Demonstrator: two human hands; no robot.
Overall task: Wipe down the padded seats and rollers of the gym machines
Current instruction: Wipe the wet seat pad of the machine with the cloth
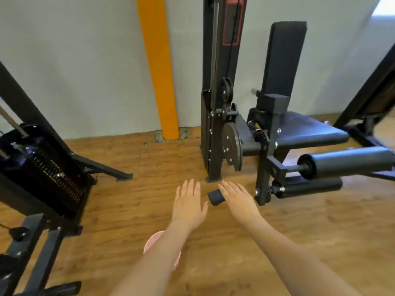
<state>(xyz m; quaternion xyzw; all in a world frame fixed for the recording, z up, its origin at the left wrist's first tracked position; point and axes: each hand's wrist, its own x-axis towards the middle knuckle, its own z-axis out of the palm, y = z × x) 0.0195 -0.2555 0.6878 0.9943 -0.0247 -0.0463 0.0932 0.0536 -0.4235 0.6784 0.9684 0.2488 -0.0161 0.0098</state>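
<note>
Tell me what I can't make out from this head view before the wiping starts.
- Dark cloth: mostly under the right hand, so its grip and size are unclear.
- Upper roller: far end cut off by the right edge.
- Lower roller: partly behind the upper one.
- Seat pad: frame post hides its near side.
- Pink thing on the floor: covered by the left forearm.
- Left hand: palm unseen.

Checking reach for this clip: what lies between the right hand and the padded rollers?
In the head view, the machine's black upright bar stands between the right hand and the rollers.
</note>
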